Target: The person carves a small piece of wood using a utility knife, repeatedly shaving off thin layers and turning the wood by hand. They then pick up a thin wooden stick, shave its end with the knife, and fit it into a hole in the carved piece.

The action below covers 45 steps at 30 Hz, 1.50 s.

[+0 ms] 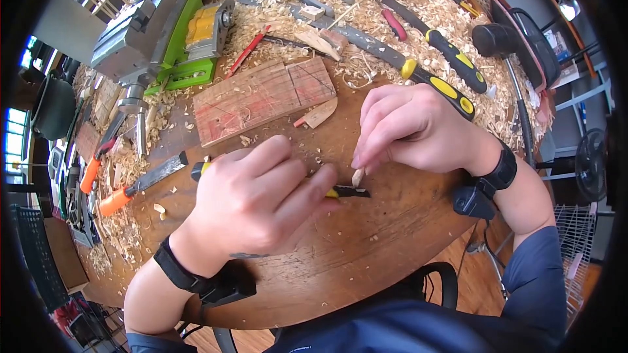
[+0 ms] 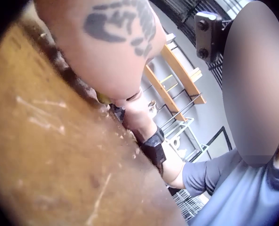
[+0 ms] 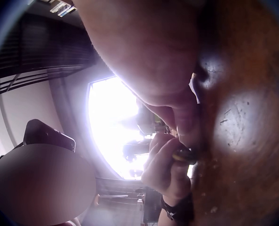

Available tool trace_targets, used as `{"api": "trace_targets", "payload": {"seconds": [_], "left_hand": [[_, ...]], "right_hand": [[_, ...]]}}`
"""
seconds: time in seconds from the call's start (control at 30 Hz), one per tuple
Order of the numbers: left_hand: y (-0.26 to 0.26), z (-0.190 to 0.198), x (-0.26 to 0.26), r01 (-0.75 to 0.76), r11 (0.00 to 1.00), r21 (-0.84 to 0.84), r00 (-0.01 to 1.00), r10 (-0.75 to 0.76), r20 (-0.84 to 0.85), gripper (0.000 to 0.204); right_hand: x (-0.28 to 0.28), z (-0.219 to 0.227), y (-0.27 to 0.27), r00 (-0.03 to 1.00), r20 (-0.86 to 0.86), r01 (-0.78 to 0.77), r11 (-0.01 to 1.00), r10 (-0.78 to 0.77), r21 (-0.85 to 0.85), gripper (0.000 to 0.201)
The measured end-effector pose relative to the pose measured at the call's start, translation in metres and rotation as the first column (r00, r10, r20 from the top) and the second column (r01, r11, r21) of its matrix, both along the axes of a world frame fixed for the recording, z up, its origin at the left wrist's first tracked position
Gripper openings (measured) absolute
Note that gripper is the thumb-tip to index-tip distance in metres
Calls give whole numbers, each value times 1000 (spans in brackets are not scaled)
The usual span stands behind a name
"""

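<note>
The left grip [image 1: 256, 199] is facing back upward, holding its fingers [image 1: 297, 206] bent inward; the right grip [image 1: 412, 127] is pointing downward, pinching at its fingertips [image 1: 360, 158]. The left forearm [image 1: 154, 291] and right forearm [image 1: 528, 199] are angling inward; a dark tattoo [image 2: 102, 29] is showing near the left wrist [image 1: 191, 238].

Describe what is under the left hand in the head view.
A slim black-and-yellow tool shows either side of the left hand; its middle and the brown wooden tabletop there are covered.
</note>
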<state>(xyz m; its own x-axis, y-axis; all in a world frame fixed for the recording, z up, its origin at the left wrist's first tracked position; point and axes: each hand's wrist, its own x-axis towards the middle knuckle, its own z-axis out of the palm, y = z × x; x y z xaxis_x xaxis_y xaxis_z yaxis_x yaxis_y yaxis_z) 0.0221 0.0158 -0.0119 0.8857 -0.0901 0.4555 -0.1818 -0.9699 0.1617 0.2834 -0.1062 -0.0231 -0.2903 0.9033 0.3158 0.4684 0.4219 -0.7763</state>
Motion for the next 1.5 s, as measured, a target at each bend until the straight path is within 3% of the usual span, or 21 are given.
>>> {"api": "trace_targets", "payload": {"seconds": [0.23,0.93,1.13,1.33,1.5], "left_hand": [[14,0,-8,-72,996,-59,992,78,103,42],[10,-4,2,-3,998,-57,996,8,89,42],[2,-2,3,-28,999,-19,999,29,20,40],[8,-4,2,-48,999,2,994,48,99,39],[4,-3,2,-37,999,7,997,37,61,41]], "right_hand": [[3,0,0,999,-24,-23,1000,23,-17,15],[3,0,0,999,-26,-33,999,33,-27,14],[3,0,0,999,-32,-41,999,40,-28,13],[4,1,0,999,-21,-32,999,31,-27,12],[3,-2,0,998,-38,-46,999,46,-9,13]]}}
